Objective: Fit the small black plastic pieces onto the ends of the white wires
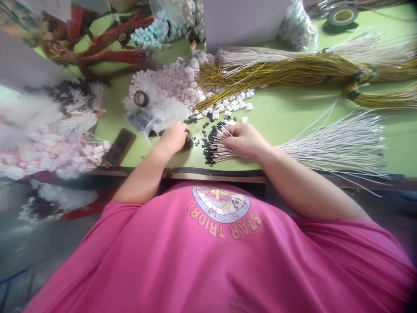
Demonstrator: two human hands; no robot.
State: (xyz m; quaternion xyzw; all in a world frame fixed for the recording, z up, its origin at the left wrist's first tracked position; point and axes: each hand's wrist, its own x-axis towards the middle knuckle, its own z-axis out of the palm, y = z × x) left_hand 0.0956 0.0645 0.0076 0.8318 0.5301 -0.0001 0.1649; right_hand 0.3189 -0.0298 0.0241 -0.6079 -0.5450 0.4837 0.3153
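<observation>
My right hand (243, 138) is closed around white wires (332, 141) at the left part of a bundle that fans out along the table to the right. Small black connectors (211, 150) cap the left ends of many of these wires. My left hand (175, 135) is curled over a small heap of loose black connectors (188, 144). Its fingertips are partly hidden, so what they pinch cannot be made out. More loose black pieces (196, 141) are scattered between my two hands.
White connectors (176, 82) pile up behind my hands, beside a clear plastic bag (159, 111) with a tape roll (141, 98) on it. Yellow wires (293, 71) lie across the back. A phone (120, 148) rests at left near the table edge; white-pink connectors (48, 148) are heaped beyond it.
</observation>
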